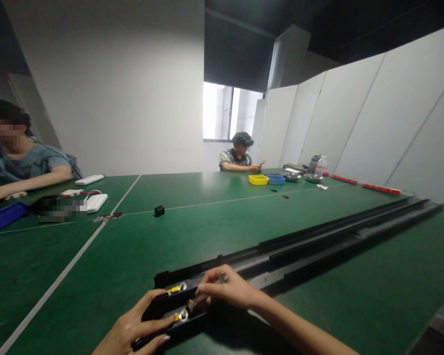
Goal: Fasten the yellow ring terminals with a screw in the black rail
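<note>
Two long black metal rails (270, 262) lie side by side on the green table, their near ends in front of me. My left hand (135, 323) grips the near rail end, one finger reaching over to the farther rail and another at a yellow-sleeved ring terminal (177, 317). That terminal sits under a nut (184, 314) on the nearer rail. A second yellow ring terminal (174, 289) is fastened by a nut (183, 286) on the farther rail. Closed round a metal wrench (198, 301), my right hand (225, 288) holds its lower end beside the nearer nut.
A small black block (159, 211) stands beyond the rails. Farther back are a yellow bin (258, 180), a blue bin (276, 180) and metal bowls (291, 176). At the left, a person (25, 158) sits by white devices (96, 202). Another person (240, 155) sits across the table.
</note>
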A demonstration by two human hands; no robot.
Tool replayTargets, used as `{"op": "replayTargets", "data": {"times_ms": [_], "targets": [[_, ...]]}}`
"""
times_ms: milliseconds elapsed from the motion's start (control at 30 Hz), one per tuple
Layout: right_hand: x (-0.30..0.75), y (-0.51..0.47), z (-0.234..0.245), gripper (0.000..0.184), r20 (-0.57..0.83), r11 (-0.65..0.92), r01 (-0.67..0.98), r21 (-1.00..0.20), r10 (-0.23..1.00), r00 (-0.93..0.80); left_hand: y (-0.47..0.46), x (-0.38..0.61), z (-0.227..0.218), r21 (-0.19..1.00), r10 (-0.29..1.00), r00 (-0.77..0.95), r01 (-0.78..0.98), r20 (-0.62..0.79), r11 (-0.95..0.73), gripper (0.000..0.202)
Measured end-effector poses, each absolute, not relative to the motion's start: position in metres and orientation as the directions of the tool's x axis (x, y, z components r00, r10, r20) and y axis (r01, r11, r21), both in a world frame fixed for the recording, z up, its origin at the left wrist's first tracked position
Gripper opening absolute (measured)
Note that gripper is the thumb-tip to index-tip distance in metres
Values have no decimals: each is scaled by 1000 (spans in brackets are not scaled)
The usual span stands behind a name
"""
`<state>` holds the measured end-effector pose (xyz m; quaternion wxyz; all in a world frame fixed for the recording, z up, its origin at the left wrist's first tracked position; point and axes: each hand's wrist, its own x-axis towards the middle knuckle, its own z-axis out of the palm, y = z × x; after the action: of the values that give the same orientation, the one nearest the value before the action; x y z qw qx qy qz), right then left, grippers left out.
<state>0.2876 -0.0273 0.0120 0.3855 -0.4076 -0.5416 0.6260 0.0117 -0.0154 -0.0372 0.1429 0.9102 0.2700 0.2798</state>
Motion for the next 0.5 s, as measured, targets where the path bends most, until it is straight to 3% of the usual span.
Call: {"op": "replayTargets", "data": {"times_ms": [500], "targets": [[286, -27, 12, 46, -110, -142, -61, -988, 923, -368, -15, 12, -29, 424, 547, 730, 379, 410, -823, 30]]}}
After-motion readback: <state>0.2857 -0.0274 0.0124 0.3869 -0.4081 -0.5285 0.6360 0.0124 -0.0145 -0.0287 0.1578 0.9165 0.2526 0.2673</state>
